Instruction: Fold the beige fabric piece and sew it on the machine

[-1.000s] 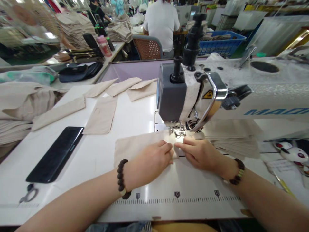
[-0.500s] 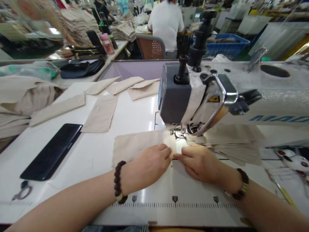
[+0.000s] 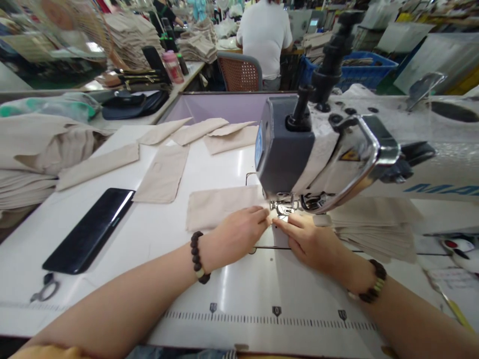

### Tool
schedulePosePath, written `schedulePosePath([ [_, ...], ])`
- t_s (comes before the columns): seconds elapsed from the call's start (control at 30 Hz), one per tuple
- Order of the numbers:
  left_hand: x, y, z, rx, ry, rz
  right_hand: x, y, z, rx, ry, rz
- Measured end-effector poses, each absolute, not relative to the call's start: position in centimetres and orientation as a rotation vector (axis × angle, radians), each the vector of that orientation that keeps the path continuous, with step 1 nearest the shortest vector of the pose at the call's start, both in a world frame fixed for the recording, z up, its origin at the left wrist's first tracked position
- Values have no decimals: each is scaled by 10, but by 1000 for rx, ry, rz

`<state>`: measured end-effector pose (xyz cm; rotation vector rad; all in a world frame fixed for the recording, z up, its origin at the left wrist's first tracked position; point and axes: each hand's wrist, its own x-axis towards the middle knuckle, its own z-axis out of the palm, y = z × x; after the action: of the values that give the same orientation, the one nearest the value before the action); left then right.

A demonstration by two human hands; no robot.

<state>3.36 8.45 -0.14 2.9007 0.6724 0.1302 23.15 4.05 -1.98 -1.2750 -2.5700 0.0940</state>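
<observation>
A beige fabric piece (image 3: 213, 202) lies flat on the white sewing table, its right end at the presser foot (image 3: 284, 208) of a sewing machine (image 3: 288, 149). My left hand (image 3: 239, 232) rests on its lower right part, fingers bent and pressed together on the cloth edge. From the other side my right hand (image 3: 310, 237) comes in, its fingertips closed at the same corner and almost touching the left ones. The cloth under my fingertips is partly hidden. Beside my right hand lies a stack of beige fabric pieces (image 3: 374, 229).
More beige fabric pieces (image 3: 160, 174) are spread at the back left. A black phone (image 3: 90, 229) and small thread snippers (image 3: 45, 289) lie on the left. A ruler scale (image 3: 247, 316) runs along the front edge. Beyond the table a person (image 3: 264, 40) sits near a blue crate (image 3: 366, 70).
Both hands and the fabric piece have moved away from me, with the cloth edge now closer to the presser foot. The view has shifted slightly.
</observation>
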Motion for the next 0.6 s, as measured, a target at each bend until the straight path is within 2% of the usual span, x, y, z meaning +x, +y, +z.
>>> schedulePosePath([
  [0.6, 38, 97, -3, 2841, 780, 230, 229, 45, -25, -1380, -2552, 133],
])
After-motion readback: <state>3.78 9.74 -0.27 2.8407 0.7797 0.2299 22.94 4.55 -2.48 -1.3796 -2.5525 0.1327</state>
